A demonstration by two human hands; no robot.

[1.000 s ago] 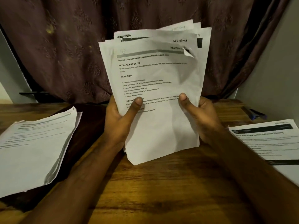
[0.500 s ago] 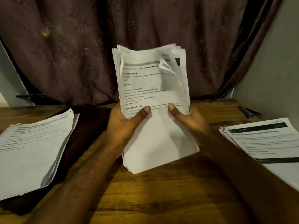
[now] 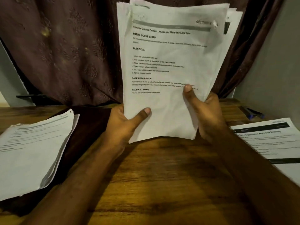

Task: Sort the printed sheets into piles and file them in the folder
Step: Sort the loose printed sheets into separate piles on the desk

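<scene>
The stack of sheets point(image 3: 168, 111) is showing white paper with black print, a grey band running across its top and bold black headings below. A sheet behind it is showing a black block at its right edge. The left pile point(image 3: 32, 151) is lying white with grey, blurred lines of text, resting on a dark maroon folder point(image 3: 90, 124). The right pile point(image 3: 272, 143) is showing white with black bars across it. The table point(image 3: 162, 176) is glowing warm brown with darker grain streaks. The curtain point(image 3: 65, 54) is hanging dark brownish purple, carrying a faint floral pattern. Two pens point(image 3: 253, 113) are showing dark blue.
</scene>
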